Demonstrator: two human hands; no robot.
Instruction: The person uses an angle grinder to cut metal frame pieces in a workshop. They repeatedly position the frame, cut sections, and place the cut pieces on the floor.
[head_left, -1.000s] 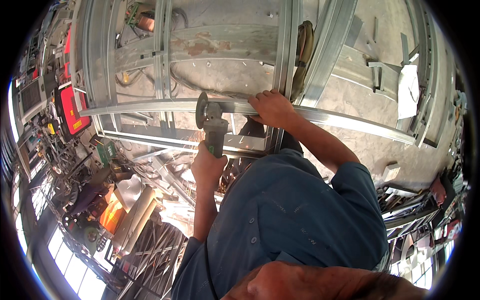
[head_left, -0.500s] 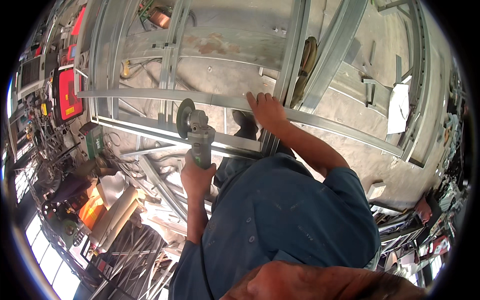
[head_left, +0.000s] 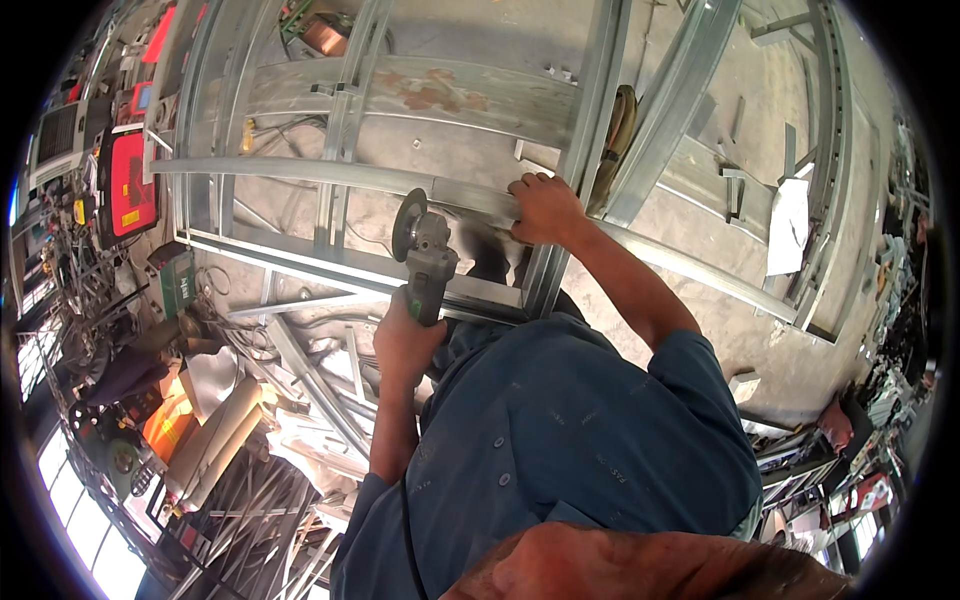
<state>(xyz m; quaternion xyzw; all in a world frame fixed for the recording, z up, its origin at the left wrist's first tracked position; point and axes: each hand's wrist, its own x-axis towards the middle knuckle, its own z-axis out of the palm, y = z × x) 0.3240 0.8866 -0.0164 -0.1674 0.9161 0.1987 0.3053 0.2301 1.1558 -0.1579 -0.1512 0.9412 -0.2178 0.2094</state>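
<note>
In my left hand [head_left: 405, 340] is an angle grinder [head_left: 432, 262], gripped round its body, its disc [head_left: 408, 224] upright just below a long square metal tube [head_left: 300, 172]. A cross seam shows on the tube just above the disc, and a small gap seems to part disc and tube. My right hand [head_left: 548, 208] is curled over the same tube, right of the seam, beside an upright beam of the metal frame [head_left: 590, 110]. The tube lies across this frame. The grinder's black cord [head_left: 409, 530] runs down along my left side.
Left stands a red machine [head_left: 132, 185], with a green box [head_left: 177, 282] below it. Loose metal bars [head_left: 310, 375] and cables lie at lower left. A white sheet [head_left: 789, 228] rests at right. My dark shoe [head_left: 487, 255] is under the tube.
The grinder has moved right and slightly up, toward the tube's seam. My right hand has shifted slightly right, and its fingers have curled further round the tube.
</note>
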